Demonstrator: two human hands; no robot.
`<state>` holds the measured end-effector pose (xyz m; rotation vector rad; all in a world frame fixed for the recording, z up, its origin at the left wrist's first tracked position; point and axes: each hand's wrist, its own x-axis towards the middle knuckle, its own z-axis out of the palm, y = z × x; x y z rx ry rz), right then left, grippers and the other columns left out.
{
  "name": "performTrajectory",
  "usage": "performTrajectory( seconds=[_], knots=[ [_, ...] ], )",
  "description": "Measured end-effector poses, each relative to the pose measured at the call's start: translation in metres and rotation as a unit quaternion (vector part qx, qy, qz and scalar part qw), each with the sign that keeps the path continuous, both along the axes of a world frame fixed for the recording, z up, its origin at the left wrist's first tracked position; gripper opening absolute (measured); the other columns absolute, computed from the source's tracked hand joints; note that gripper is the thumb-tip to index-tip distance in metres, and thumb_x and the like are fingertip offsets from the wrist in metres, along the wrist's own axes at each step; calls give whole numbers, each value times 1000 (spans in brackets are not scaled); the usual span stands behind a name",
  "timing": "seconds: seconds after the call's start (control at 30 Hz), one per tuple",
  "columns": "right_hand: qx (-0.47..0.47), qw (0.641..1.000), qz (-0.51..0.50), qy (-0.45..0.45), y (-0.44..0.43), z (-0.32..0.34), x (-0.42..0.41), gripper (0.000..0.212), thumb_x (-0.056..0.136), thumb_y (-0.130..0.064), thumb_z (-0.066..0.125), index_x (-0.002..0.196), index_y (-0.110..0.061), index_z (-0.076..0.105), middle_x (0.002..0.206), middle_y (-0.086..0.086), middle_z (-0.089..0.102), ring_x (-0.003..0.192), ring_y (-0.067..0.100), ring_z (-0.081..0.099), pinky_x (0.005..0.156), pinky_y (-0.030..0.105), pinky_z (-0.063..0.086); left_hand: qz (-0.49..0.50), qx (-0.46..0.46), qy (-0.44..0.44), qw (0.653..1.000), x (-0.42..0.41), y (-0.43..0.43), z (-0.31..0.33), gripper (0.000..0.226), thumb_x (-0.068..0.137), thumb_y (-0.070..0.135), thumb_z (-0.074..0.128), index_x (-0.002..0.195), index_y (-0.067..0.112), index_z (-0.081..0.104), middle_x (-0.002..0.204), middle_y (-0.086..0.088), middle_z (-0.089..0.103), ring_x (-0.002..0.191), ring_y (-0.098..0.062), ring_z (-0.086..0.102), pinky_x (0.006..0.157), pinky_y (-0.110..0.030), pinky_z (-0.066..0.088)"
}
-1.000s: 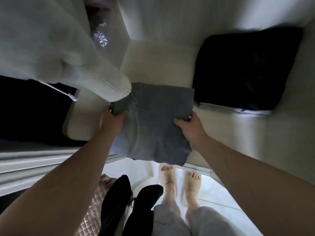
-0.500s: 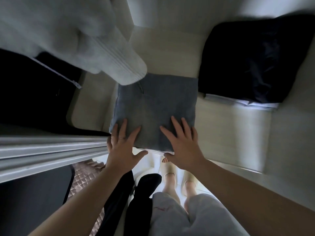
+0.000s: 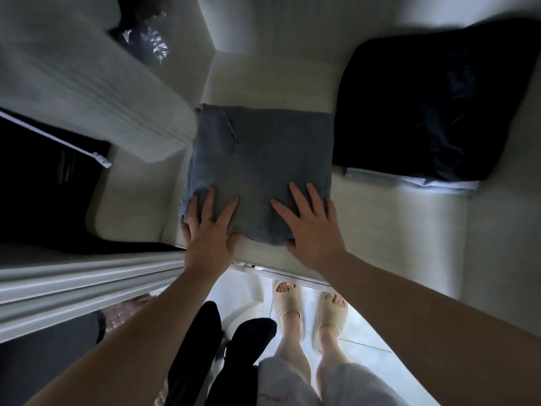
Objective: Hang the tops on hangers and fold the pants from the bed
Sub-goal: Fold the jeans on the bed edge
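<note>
Hands, left (image 3: 209, 230) and right (image 3: 311, 227), fingers spread flat on folded blue pants (image 3: 260, 165).

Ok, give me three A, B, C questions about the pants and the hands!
1. Where is the dark folded pile, seen from the blue pants? A) left B) right C) on top
2. How many hands touch the blue pants? A) none B) one C) two
3. How are the fingers? A) straight and spread B) in fists C) round a hanger
Answers: 1 B, the pile lies to their right. 2 C, left hand and right hand both rest on them. 3 A, fingers lie flat on the fabric.
</note>
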<state>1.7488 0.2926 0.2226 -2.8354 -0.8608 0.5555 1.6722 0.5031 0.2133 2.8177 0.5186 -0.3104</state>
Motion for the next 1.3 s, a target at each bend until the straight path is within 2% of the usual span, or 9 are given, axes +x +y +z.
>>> performTrajectory(
  seconds=[0.27, 0.43, 0.67, 0.83, 0.97, 1.13, 1.3],
  knots=[
    [16, 999, -29, -23, 7, -8, 87, 82, 89, -43, 64, 156, -45, 16, 169, -2, -3, 154, 30, -7, 120, 58, -1, -2, 8, -51, 999, 96, 9, -13, 67, 90, 38, 69, 149, 45, 39, 168, -2, 13, 153, -36, -1, 114, -73, 8],
    [14, 999, -47, -21, 17, -14, 144, 82, 89, -45, 63, 155, -48, 15, 168, -5, -3, 154, 28, -6, 121, 58, 3, 12, 10, -52, 999, 153, 9, -12, 65, 94, 35, 64, 151, 46, 34, 169, -1, 7, 153, -32, -9, 116, -72, 6],
    [10, 997, -54, 45, 34, -19, 188, 82, 85, -52, 66, 153, -49, 20, 168, -6, -3, 154, 29, -7, 122, 57, 8, -9, 43, -16, 999, 192, 21, -12, 70, 94, 34, 62, 153, 48, 27, 169, 0, 1, 153, -31, -12, 116, -71, 10],
    [25, 997, -74, 18, 26, -18, 162, 79, 91, -43, 61, 155, -46, 16, 168, -6, -5, 154, 28, -8, 121, 57, 10, -33, 67, -8, 997, 168, 7, -10, 78, 94, 41, 62, 158, 35, 18, 169, -4, 4, 153, -35, -8, 116, -67, 17],
    [13, 996, -84, 14, 15, -11, 121, 78, 94, -36, 57, 157, -42, 12, 168, -6, -12, 154, 29, -11, 122, 55, 7, -43, 28, 33, 998, 129, -21, -8, 89, 95, 53, 53, 160, 24, 0, 169, -2, -5, 154, -31, -5, 118, -62, 24],
    [7, 995, -85, 57, -7, 4, 71, 77, 96, -37, 53, 159, -39, 7, 167, -6, -16, 154, 27, -6, 122, 53, 10, -54, -11, 132, 990, 82, -49, 5, 78, 97, 66, 35, 159, 34, -2, 168, 2, -13, 155, -29, -8, 121, -57, 10],
    [-51, 992, -74, 89, -40, 21, 10, 73, 101, -40, 45, 159, -40, 0, 168, -3, -16, 154, 27, -12, 122, 55, 5, -65, -36, 177, 981, 34, -73, 29, 78, 97, 67, 35, 159, 37, -1, 168, 4, -11, 154, -28, -10, 122, -56, 7]
  ],
)
